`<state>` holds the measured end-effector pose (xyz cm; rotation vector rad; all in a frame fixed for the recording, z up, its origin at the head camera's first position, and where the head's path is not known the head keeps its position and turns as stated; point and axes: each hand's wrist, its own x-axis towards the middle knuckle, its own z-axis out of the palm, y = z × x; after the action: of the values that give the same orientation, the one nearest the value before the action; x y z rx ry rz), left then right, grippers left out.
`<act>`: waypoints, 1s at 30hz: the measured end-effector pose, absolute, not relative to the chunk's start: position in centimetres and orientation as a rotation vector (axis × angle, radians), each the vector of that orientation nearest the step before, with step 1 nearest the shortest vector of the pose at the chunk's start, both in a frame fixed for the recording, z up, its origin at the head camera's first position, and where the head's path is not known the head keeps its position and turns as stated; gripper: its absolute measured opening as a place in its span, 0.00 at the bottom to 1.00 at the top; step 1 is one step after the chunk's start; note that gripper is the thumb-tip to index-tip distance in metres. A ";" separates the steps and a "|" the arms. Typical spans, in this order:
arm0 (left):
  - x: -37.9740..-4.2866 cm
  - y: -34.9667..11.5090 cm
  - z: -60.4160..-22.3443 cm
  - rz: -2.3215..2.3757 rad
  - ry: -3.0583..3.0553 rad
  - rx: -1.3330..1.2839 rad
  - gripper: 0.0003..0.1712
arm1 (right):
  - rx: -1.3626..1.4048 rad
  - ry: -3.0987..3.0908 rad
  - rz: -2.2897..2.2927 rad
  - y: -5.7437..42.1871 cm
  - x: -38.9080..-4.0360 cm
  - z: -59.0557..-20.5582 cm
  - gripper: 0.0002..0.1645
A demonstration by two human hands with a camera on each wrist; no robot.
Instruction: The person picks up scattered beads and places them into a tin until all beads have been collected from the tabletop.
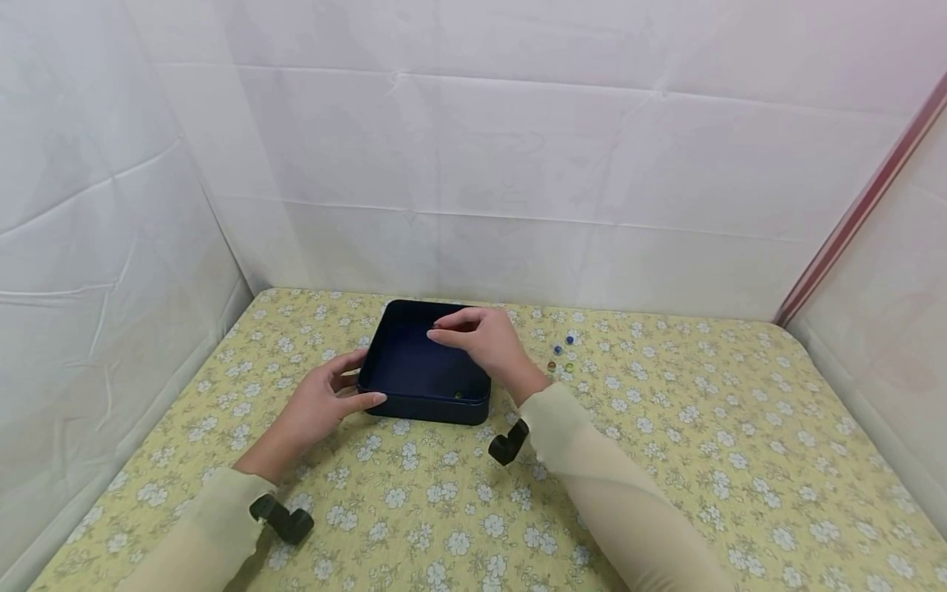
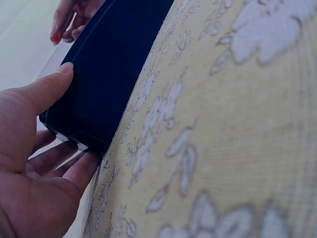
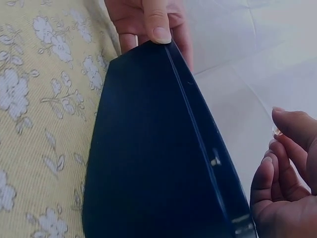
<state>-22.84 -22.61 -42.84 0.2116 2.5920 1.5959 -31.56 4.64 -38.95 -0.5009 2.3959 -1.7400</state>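
Note:
A shallow dark blue box [image 1: 425, 409] with an open top sits on the cloth. My left hand [image 1: 325, 399] grips its near left corner, the thumb [image 2: 54, 87] on the front wall and the other fingers against the left side. Over the inside of the box, my right hand [image 1: 481, 339] pinches a small marble [image 3: 276, 131] between thumb and fingertips. The marble looks reddish in the left wrist view, and the fingers mostly cover it. A green marble [image 1: 459, 395] lies inside the box by the front wall, near the right corner.
To the right of the box, two blue marbles, one farther back [image 1: 570, 339], a brown marble [image 1: 552, 366] and a yellow-green marble [image 1: 569, 367] lie on the yellow flowered cloth [image 1: 444, 510]. White sheeting [image 1: 518, 164] hangs behind the table and at both sides.

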 end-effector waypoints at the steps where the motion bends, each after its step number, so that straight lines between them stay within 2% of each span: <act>1: -22.8 -22.6 -42.8 1.595 2.592 0.210 0.50 | -0.508 2.392 -1.743 4.5 -31.6 -38.9 0.17; 6: -22.8 -22.6 -42.7 1.593 2.591 0.208 0.50 | -0.533 2.370 -1.758 3.9 -31.8 -38.9 0.20; 13: -22.8 -22.6 -42.8 1.589 2.593 0.219 0.50 | -0.491 2.341 -1.771 3.0 -32.0 -39.2 0.13; 30: -22.9 -22.7 -42.9 1.592 2.584 0.220 0.50 | -0.386 2.368 -1.714 1.7 -32.4 -39.9 0.12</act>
<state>-22.86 -22.71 -42.87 0.2203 2.5842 1.5919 -32.42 1.67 -39.92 -0.3861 2.3684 -1.7138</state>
